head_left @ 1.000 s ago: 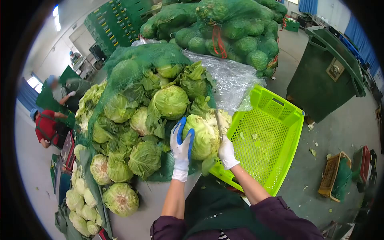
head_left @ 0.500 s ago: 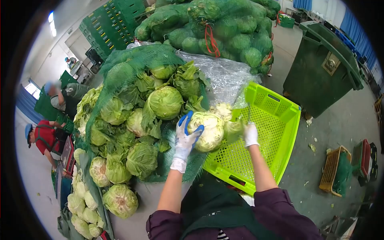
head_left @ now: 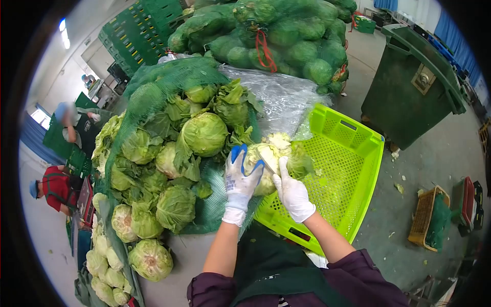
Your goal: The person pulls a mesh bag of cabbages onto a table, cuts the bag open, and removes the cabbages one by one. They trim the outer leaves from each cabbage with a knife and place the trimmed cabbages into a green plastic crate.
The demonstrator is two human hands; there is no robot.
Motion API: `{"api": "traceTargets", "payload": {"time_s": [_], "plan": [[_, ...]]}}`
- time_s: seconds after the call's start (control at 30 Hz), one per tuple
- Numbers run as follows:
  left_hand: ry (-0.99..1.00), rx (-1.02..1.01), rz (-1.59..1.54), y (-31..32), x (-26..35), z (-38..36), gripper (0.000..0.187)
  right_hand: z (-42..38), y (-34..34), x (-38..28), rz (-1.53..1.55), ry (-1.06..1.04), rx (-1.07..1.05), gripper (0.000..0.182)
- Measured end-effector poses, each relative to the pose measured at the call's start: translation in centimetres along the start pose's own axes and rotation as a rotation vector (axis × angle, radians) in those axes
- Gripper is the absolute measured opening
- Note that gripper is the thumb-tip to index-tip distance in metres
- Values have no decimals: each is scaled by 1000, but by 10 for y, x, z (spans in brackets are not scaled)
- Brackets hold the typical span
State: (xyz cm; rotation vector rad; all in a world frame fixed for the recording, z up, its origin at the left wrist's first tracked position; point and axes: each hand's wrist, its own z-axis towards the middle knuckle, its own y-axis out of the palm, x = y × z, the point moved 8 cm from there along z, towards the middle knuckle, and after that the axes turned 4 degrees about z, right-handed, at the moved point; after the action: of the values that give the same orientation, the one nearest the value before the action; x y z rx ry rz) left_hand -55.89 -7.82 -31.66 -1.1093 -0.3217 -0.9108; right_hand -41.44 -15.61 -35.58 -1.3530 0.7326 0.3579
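My left hand (head_left: 240, 179), in a white glove with blue fingertips, grips the left side of a pale green cabbage (head_left: 265, 185). The cabbage is above the near left edge of a lime-green crate (head_left: 371, 189). In my right hand (head_left: 294, 197), gloved in white, is a knife (head_left: 268, 159), its blade lying against the cabbage top; the handle is hidden in my fingers. Loose green leaves (head_left: 299, 161) and pale trimmings (head_left: 279, 140) lie just beyond. To the left, whole cabbages (head_left: 204, 134) spill from a green net bag (head_left: 148, 102).
Full net sacks of cabbages (head_left: 286, 43) stand behind clear plastic sheeting (head_left: 276, 89). A green wheeled bin (head_left: 404, 87) is at the right, with a yellow basket (head_left: 425, 217) on the floor. Two people (head_left: 59, 187) work at the left; trimmed cabbages (head_left: 105, 261) lie at lower left.
My right hand has moved left with the knife, from above the crate to the cabbage; the blade has turned from upright to slanting across it. My left hand stays on the cabbage.
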Motion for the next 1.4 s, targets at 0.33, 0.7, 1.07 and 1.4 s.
{"api": "traceTargets", "payload": {"time_s": [0.33,0.7,1.07,1.4], "plan": [[9,28,230,2,27,-1,58,52,-8,10,-253,-92,150,38],[-137,-8,8,-50,-15,-34,73,59,11,141,450,489,28,43],[-38,-25,60,-13,-3,-21,63,-1,24,6,30,-30,10,61],[-6,23,-237,-18,-51,-47,67,51,59,145,659,468,-42,54]]}}
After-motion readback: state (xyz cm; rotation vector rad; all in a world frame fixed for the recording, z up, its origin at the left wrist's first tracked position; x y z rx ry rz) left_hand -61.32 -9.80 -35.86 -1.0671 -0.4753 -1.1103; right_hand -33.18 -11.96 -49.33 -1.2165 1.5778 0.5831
